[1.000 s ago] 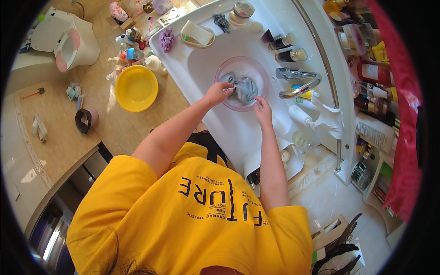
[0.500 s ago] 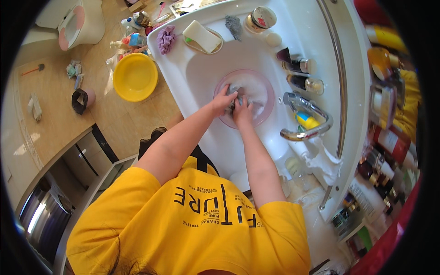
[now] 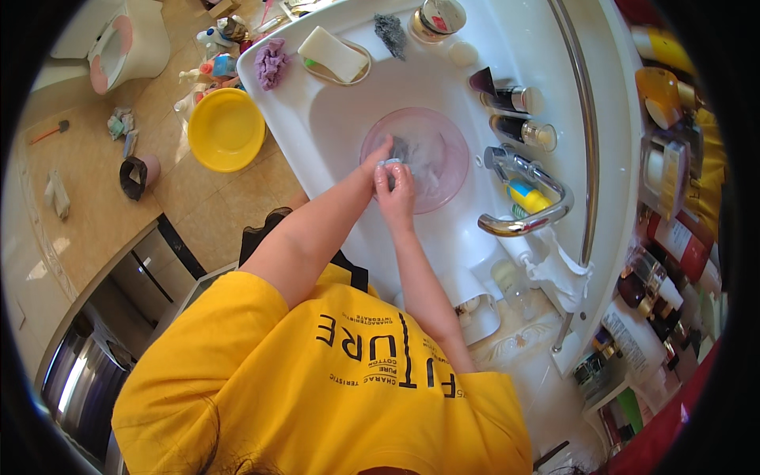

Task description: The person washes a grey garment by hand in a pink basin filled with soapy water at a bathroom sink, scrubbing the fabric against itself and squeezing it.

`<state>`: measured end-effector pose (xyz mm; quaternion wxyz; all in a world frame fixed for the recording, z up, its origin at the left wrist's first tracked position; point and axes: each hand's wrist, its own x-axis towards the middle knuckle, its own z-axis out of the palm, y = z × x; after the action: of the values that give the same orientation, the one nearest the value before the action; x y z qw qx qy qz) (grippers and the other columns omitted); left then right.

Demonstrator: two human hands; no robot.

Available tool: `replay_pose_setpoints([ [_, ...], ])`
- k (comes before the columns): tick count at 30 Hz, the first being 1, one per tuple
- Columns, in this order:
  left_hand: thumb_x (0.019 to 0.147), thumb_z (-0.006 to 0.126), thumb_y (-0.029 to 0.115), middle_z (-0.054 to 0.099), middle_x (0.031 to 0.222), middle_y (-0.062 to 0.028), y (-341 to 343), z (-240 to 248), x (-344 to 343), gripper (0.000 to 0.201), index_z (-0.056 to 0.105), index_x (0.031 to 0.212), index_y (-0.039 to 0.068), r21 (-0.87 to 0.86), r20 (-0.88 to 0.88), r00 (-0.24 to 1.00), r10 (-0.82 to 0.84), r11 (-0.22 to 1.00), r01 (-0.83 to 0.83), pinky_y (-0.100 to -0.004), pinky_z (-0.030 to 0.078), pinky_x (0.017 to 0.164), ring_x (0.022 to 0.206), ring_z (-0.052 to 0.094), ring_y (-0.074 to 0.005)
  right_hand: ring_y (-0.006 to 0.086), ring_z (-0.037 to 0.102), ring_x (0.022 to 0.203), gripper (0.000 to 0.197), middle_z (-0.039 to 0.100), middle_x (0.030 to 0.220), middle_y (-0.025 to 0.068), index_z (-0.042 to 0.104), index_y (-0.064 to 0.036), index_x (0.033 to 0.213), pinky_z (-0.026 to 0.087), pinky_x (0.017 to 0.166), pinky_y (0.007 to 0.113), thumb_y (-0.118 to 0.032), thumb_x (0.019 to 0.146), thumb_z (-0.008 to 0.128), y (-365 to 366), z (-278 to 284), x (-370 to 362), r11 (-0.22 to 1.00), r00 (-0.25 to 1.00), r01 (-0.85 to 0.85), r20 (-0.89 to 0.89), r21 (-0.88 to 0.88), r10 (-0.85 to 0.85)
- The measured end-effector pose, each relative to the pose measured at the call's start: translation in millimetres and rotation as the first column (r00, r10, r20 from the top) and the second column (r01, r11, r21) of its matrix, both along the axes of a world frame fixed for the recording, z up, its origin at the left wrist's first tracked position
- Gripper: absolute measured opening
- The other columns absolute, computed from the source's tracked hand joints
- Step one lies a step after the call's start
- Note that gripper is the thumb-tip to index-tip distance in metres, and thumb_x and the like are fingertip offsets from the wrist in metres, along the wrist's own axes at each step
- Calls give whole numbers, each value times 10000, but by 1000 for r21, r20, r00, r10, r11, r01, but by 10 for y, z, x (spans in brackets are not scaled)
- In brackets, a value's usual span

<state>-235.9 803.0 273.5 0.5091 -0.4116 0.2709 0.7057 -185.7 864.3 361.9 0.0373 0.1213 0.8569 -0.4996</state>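
Observation:
A pink translucent basin (image 3: 461,178) of cloudy, sudsy water stands in the white sink. A wet grey cloth (image 3: 402,149) is bunched over the basin's near left side, partly under water. My left hand (image 3: 381,157) is closed on this cloth, one digit pointing up along it; its other fingers are hidden. My right hand (image 3: 396,188) lies against the left one, wet, its fingers curled around a pale grey-blue fold of the cloth. Loose fabric under the suds to the right is too blurred to make out.
On the sink (image 3: 332,170) rim lie a purple mesh puff (image 3: 271,65), a white soap bar (image 3: 332,54) in a dish, a dark grey scrubber (image 3: 389,36) and a jar (image 3: 437,20). A chrome faucet (image 3: 526,226) juts in from the right. A yellow basin (image 3: 227,131) rests on the floor.
My right hand has pulled back toward me and closed by the left wrist, gripping a fold of cloth. More of the basin's water shows. The whole view has shifted slightly.

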Motion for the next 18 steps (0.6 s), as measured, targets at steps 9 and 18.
replay_pose_setpoints([
  [9,795,423,522,569,846,-100,158,424,-58,546,521,983,18,-267,-179,971,-157,958,106,-362,426,655,757,534,-200,339,498,730,216,522,778,159,480,-21,794,394,612,420,-237,807,486,4,177,-91,966,992,129,-29,225,-125],
  [18,830,421,356,552,930,-111,81,431,83,386,509,992,17,-324,-160,986,-50,946,-5,-399,440,664,811,541,-232,370,525,693,200,557,712,188,530,-32,789,412,615,421,-220,818,469,344,-210,-426,933,970,130,153,337,-190],
])
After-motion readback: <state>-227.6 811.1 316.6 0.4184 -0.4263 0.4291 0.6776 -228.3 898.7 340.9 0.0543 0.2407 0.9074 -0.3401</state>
